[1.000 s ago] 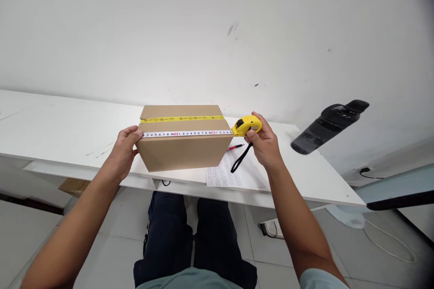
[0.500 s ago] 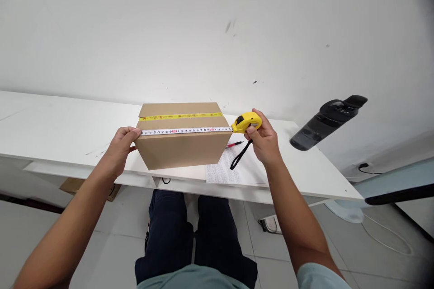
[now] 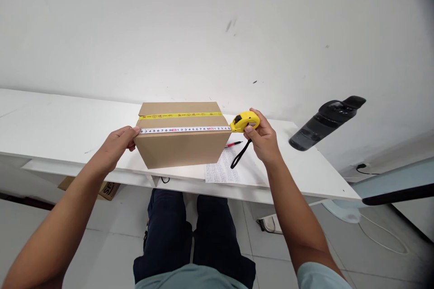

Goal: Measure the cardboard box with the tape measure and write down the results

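Note:
A brown cardboard box (image 3: pixel 183 150) with a strip of yellow printed tape (image 3: pixel 181 116) across its top stands on the white desk. Along the top, close to the front edge, runs the white blade of a tape measure (image 3: pixel 247 121). My left hand (image 3: pixel 118 144) pinches the blade's end at the box's left front corner, the thumb on top. My right hand (image 3: pixel 263 139) grips the yellow case just past the box's right corner, with a black wrist strap (image 3: pixel 240 156) hanging from it. The blade's hooked end is hidden under my left fingers.
A printed sheet of paper (image 3: pixel 220 169) and a red and black pen (image 3: pixel 233 144) lie right of the box. A dark bottle (image 3: pixel 325 122) stands on the right of the white desk (image 3: pixel 312 169), near the wall. Another carton (image 3: pixel 109 189) is below the desk.
My left hand's fingers have shifted slightly at the box corner, with the forearm a little further left. The tape case and right hand have moved slightly left and up; the box stays in place.

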{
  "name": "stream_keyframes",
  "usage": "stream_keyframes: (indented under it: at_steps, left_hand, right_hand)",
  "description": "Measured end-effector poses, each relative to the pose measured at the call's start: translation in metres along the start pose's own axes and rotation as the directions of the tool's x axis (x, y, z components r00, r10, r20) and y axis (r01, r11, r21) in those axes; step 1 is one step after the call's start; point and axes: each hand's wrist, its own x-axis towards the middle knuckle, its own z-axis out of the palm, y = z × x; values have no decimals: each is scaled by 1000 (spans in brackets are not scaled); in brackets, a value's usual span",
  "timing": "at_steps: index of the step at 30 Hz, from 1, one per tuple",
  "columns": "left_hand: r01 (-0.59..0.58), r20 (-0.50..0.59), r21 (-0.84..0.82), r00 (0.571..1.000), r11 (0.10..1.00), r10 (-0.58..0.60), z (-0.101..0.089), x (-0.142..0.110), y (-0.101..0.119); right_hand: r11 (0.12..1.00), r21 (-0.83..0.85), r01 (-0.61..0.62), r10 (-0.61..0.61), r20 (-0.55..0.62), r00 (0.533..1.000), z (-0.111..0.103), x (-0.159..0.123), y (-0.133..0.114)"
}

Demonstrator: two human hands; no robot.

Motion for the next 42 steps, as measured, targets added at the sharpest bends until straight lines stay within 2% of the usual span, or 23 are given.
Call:
stream_keyframes:
  at_steps: [3,6,9,11,13,15,17,18,19,20,21,22,23,24,25,26,27,28,30,33,36,39,42]
  left_hand:
    - [-39,5,40,999,998,39,-12,-7,12]
    - [-138,-142,66,979,988,146,-24,-31,21]
    - [-280,-253,-133,937,951,241,-14,-71,20]
    - [-278,-143,-290,959,916,246,14,-99,14]
    - [-142,97,-303,979,942,179,57,-121,6]
    - [46,319,-345,945,937,71,103,-134,-2]
    - [198,459,-385,889,901,1,139,-141,-9]
    - [219,494,-373,869,901,-7,151,-142,-12]
    - [178,496,-335,868,925,13,158,-142,-14]
    - [60,464,-268,883,962,74,163,-141,-15]
    - [-120,398,-168,900,978,179,164,-139,-14]
    - [-326,311,-35,895,945,320,163,-136,-11]
    - [-509,225,115,850,853,477,162,-131,-6]
    - [-638,162,257,769,726,618,161,-125,2]
    - [-703,126,379,683,602,719,162,-116,12]
    - [-721,112,476,618,504,778,164,-107,24]
    - [-712,110,548,582,439,806,168,-96,36]
    - [-688,109,602,573,405,812,174,-84,48]
    - [-621,94,669,615,408,783,190,-58,69]
    - [-532,98,715,719,454,688,213,-25,83]
    - [-493,98,746,746,448,659,220,-13,81]
    - [-542,142,751,691,378,709,207,-26,73]
    - [-617,201,741,580,265,789,176,-53,63]
  right_hand:
    - [1000,15,14,-14,-17,1000,-2,-3,-5]
    - [999,36,38,-36,-49,998,-8,-22,-14]
    - [995,67,75,-73,-24,997,-7,-59,-26]
    - [990,94,107,-111,39,993,1,-87,-35]
    - [982,129,139,-159,161,974,15,-111,-43]
    - [972,153,178,-215,279,936,28,-130,-46]
    - [968,146,205,-243,326,914,36,-145,-44]
    - [971,128,203,-235,319,918,37,-151,-40]
    - [977,104,188,-211,291,933,36,-158,-35]
    - [985,74,157,-171,247,954,33,-165,-29]
    - [993,41,114,-120,188,975,28,-171,-21]
    - [998,8,62,-63,118,991,23,-176,-13]
    - [1000,-21,4,-3,47,999,18,-180,-4]
    - [998,-44,-50,49,-19,999,13,-181,5]
    - [994,-64,-94,90,-68,994,8,-181,14]
    - [988,-86,-125,116,-102,988,5,-178,22]
    - [983,-118,-140,126,-119,985,2,-174,30]
    - [976,-166,-143,124,-120,985,1,-169,36]
    - [939,-320,-126,105,-82,991,-1,-157,46]
    - [826,-556,-93,102,-14,995,0,-147,52]
    - [751,-654,-90,105,-16,994,1,-146,55]
    - [719,-688,-102,106,-36,994,1,-148,57]
    - [710,-692,-131,133,-51,990,2,-148,56]
